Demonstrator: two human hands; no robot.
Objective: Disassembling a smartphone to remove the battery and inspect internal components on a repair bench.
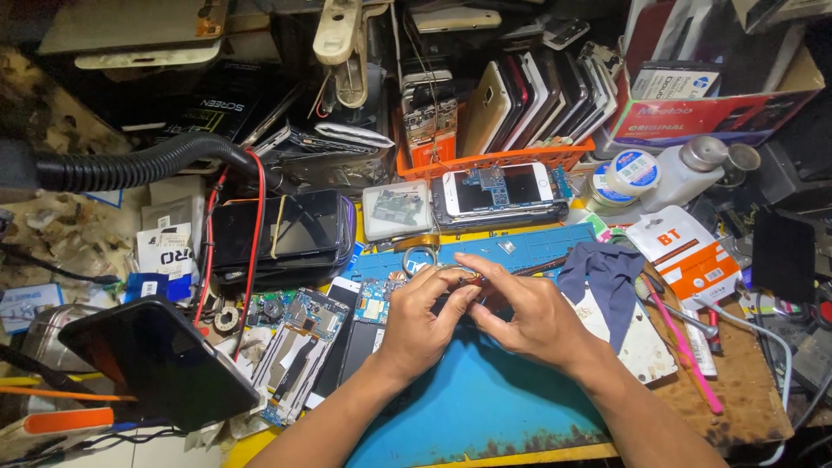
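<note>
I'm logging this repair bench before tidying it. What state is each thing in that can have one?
left hand: pinching a small part at its fingertips
right hand: fingertips meeting the left's on that part
small part: held between both hands; too small to identify
white phone: lying flat, circuit board on top
black phone: screen dark, propped tilted
opened phone: back off, board exposed
orange basket: full of upright phones

small part pinched between fingers (458, 290) mostly hidden, forearms cut off below
</note>
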